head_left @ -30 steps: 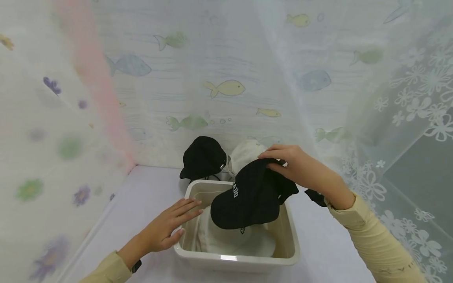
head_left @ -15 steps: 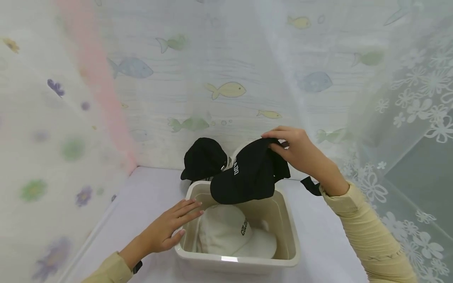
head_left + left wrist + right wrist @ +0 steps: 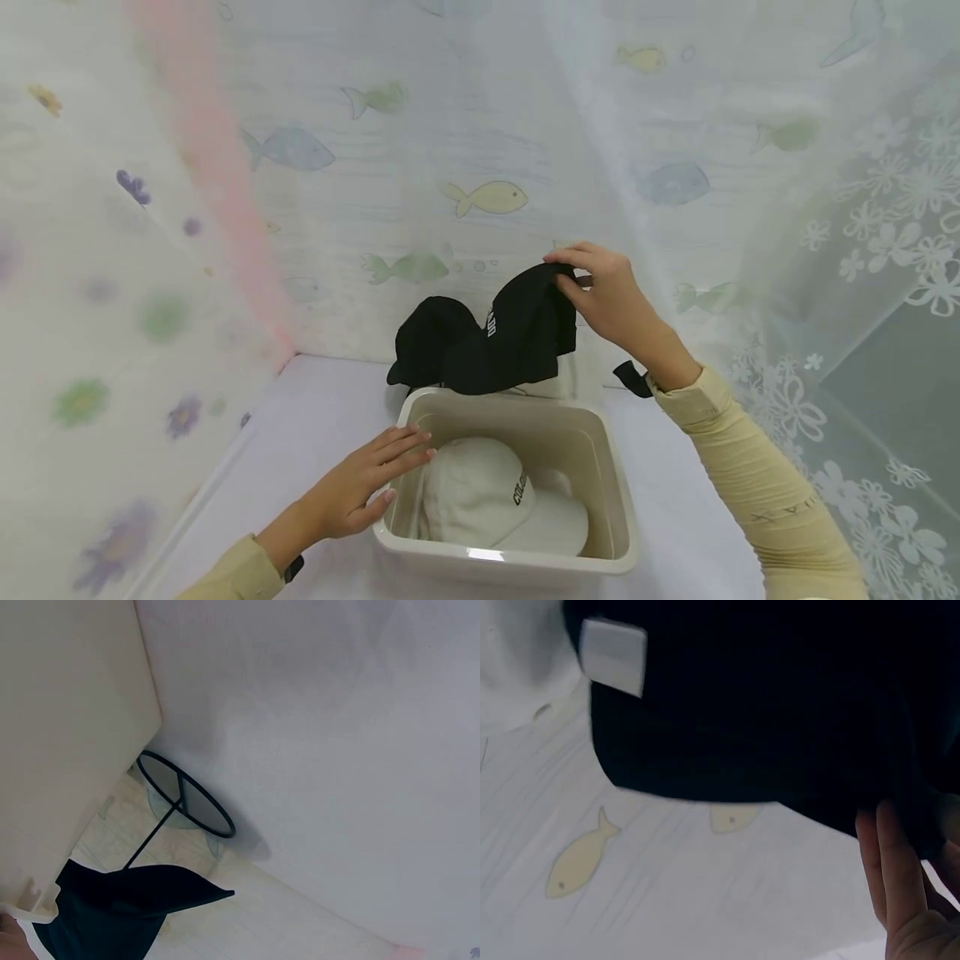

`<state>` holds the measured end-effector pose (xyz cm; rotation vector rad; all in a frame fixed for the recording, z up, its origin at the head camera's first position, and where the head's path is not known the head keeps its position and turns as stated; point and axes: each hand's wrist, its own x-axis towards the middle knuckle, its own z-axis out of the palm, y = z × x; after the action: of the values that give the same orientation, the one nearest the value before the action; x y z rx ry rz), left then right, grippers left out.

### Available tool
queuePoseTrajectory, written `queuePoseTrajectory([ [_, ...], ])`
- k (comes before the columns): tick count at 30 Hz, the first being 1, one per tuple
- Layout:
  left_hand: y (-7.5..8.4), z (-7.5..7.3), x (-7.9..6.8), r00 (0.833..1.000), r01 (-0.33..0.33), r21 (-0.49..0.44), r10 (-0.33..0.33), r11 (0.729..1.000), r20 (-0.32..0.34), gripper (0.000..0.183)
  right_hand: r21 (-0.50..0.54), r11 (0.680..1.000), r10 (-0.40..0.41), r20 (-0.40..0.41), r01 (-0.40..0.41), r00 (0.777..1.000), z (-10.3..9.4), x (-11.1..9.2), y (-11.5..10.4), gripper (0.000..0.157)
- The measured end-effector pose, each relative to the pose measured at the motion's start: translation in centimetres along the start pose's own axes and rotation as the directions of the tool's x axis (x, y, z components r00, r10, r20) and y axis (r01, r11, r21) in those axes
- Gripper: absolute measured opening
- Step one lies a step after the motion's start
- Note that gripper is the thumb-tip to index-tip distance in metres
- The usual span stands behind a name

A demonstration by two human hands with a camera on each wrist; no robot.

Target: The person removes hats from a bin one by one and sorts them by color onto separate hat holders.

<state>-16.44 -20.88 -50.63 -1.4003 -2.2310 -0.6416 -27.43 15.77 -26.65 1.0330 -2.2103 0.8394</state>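
My right hand (image 3: 618, 304) pinches a black cap (image 3: 517, 337) with white lettering by its edge, raised beyond the bin's far rim. In the right wrist view the cap's dark underside (image 3: 742, 727) and a white label (image 3: 615, 658) face the camera, with fingers (image 3: 904, 870) gripping the edge. My left hand (image 3: 360, 483) rests with extended fingers on the left rim of a cream plastic bin (image 3: 618, 492). Inside the bin lies a white cap (image 3: 476, 492) with dark lettering. Another black cap (image 3: 423, 337) sits behind the bin, partly overlapped by the held one.
In the left wrist view, a thin black wire stand (image 3: 180, 801) with a round base supports the rear black cap (image 3: 112, 907). A white cap (image 3: 525, 660) appears beside the held cap in the right wrist view. Fish-printed curtain (image 3: 491, 197) hangs behind the white table (image 3: 330, 400).
My right hand has lifted the black cap up out of the bin and moved it back and slightly left, uncovering the white cap inside. The left hand has stayed on the rim.
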Motion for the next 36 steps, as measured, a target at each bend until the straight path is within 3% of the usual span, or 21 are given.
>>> queuePoseTrajectory([
  [6,0.0,0.0,0.2,1.0,-0.007,0.0,0.007,1.0,0.0,0.051,0.028,0.999,0.026,-0.093,-0.023,0.995,0.9,2.2,0.8,0.024],
  [14,-0.1,-0.3,0.3,1.0,0.003,-0.008,-0.003,1.0,0.006,0.054,0.034,0.999,0.023,-0.087,-0.02,0.996,2.7,5.7,1.0,0.022],
  [25,-0.1,-0.2,0.2,1.0,0.017,0.008,-0.017,1.0,0.012,0.054,0.081,0.996,0.056,-0.202,-0.04,0.978,7.2,9.1,1.3,0.02],
  [31,-0.1,0.2,0.4,1.0,-0.004,0.012,0.004,1.0,-0.016,0.052,0.122,0.992,0.058,-0.124,-0.043,0.991,10.4,9.1,1.2,0.023],
  [36,-0.1,0.6,0.8,1.0,-0.013,0.014,0.013,1.0,-0.027,0.052,0.06,0.997,0.058,-0.033,-0.056,0.998,12.2,8.6,1.8,0.027],
])
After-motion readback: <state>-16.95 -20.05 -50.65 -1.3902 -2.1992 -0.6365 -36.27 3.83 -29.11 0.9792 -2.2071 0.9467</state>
